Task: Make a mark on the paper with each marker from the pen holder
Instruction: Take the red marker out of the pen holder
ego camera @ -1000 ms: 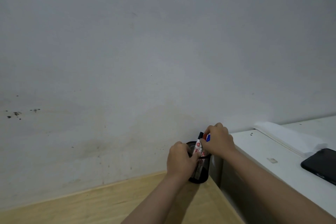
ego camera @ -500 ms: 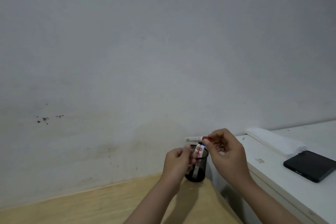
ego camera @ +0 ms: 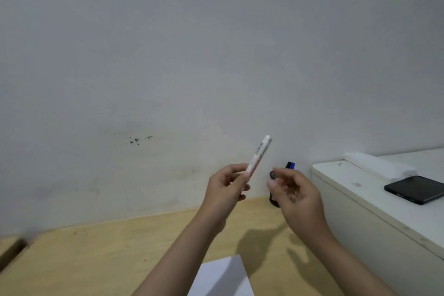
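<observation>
The left hand (ego camera: 225, 185) pinches a white marker (ego camera: 258, 155), tilted toward 1 o'clock. The right hand's (ego camera: 294, 193) fingers (ego camera: 276, 175) pinch a dark cap (ego camera: 272, 174). The holder (ego camera: 274, 200), at 12 o'clock from the paper (ego camera: 221, 276), keeps a blue-tipped marker (ego camera: 290, 165). The visible paper looks unmarked, so marking seems not yet begun. The marker's print is unreadable.

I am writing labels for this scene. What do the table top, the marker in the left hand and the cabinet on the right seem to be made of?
Table top: probably light wood or plywood, matte, faint grain. Marker: probably white plastic, smooth with printed text. Cabinet: white painted or laminated board, slightly scuffed; the core is hidden.
</observation>
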`<move>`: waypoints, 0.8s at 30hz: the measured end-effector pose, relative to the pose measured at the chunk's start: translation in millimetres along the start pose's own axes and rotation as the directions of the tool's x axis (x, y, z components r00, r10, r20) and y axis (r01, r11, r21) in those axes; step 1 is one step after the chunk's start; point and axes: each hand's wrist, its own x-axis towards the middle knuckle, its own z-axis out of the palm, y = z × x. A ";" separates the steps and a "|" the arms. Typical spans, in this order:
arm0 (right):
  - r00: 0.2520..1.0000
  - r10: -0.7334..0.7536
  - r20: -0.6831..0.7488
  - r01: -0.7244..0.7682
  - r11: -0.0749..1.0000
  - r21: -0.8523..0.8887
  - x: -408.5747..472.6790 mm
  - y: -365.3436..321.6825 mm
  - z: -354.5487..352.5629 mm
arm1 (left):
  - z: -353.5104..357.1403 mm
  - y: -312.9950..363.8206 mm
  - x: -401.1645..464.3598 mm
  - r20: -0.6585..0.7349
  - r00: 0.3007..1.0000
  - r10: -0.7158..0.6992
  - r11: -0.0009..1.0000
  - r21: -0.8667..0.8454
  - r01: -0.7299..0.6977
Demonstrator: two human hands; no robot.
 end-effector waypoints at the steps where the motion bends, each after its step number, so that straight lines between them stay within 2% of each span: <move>1: 0.998 0.054 0.028 -0.056 0.997 0.051 -0.1 -6.8 6.8 | -6.5 1.0 -7.4 0.062 0.998 0.031 0.999 0.042 -0.033; 3: 0.983 0.151 0.108 -0.166 0.976 0.140 -2.1 -16.9 21.0 | -16.8 2.3 -19.6 0.122 0.990 0.063 0.994 0.084 -0.074; 5: 0.968 0.206 0.147 -0.235 0.946 0.223 -6.9 -21.2 32.8 | -27.7 2.1 -28.3 0.091 0.993 0.072 0.992 0.100 -0.081; 10: 0.969 0.228 0.093 -0.246 0.903 0.354 -17.0 -25.0 43.9 | -58.9 0.9 -45.8 -0.005 0.996 0.084 0.980 0.180 -0.082; 13: 0.951 0.252 0.181 -0.307 0.851 0.425 -26.1 -28.7 51.1 | -67.6 0.6 -55.0 -0.027 0.993 0.117 0.966 0.234 -0.108; 15: 0.933 0.253 0.257 -0.343 0.842 0.415 -33.0 -30.4 58.3 | -68.1 -0.7 -60.7 -0.011 0.990 0.137 0.958 0.257 -0.130; 18: 0.930 0.236 0.282 -0.332 0.870 0.364 -39.3 -29.3 68.1 | -70.6 -4.6 -66.5 -0.028 0.989 0.147 0.952 0.276 -0.133; 24: 0.926 0.108 0.361 -0.240 0.907 0.345 -46.2 -22.7 74.8 | -84.4 -7.1 -72.0 0.020 0.998 0.065 0.954 0.291 -0.068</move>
